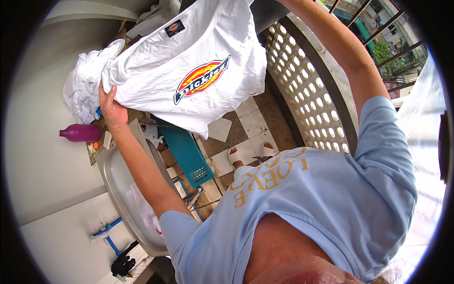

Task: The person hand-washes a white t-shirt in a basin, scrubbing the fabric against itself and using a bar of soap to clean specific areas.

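Observation:
A white T-shirt with a red, yellow and dark blue printed emblem hangs spread out in front of me, its dark neck label showing. My left hand pinches the shirt's left edge, fingers closed on the cloth. My right arm reaches up along the right side to the top edge of the view, and the right hand itself is out of sight. Just left of the shirt lies a heap of white laundry. Below my left hand is a purple bottle with its neck pointing left.
A sink with white cloth inside stands at the lower left, under my left arm. A teal board slopes over the tiled floor. A perforated block wall and metal window bars border the right. Blue pipes run along the lower-left wall.

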`<action>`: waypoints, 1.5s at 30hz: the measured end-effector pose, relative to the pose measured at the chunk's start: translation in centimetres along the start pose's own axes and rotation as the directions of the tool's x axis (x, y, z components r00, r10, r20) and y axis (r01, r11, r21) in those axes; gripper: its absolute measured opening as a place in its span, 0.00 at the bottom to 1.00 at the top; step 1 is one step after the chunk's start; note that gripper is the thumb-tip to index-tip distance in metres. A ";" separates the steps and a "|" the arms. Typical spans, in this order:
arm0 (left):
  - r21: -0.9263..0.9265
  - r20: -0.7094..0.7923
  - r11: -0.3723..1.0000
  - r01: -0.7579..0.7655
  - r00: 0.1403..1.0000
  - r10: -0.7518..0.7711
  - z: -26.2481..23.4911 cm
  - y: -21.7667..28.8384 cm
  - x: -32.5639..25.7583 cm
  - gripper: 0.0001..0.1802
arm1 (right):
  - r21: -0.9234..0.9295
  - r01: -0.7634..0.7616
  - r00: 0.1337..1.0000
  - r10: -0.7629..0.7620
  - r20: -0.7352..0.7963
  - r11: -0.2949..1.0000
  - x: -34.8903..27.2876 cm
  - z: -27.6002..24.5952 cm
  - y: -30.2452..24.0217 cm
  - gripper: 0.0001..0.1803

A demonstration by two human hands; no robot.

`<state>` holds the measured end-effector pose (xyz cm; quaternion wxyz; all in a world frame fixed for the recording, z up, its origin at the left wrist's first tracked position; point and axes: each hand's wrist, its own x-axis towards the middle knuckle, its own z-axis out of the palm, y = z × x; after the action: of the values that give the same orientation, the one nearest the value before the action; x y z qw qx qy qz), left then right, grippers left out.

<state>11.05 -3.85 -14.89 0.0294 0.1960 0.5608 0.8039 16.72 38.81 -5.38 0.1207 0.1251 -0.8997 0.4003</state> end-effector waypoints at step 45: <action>0.341 -0.228 0.934 -0.106 0.955 0.192 7.1 3.5 -0.5 0.23 | 0.835 -0.218 0.961 0.259 0.093 0.506 -11.3 24.7 7.6 0.09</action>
<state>14.63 1.06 -9.70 -0.1379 0.1341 0.6679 0.7190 21.96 26.63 -30.32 0.0096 0.0337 -0.6038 0.7963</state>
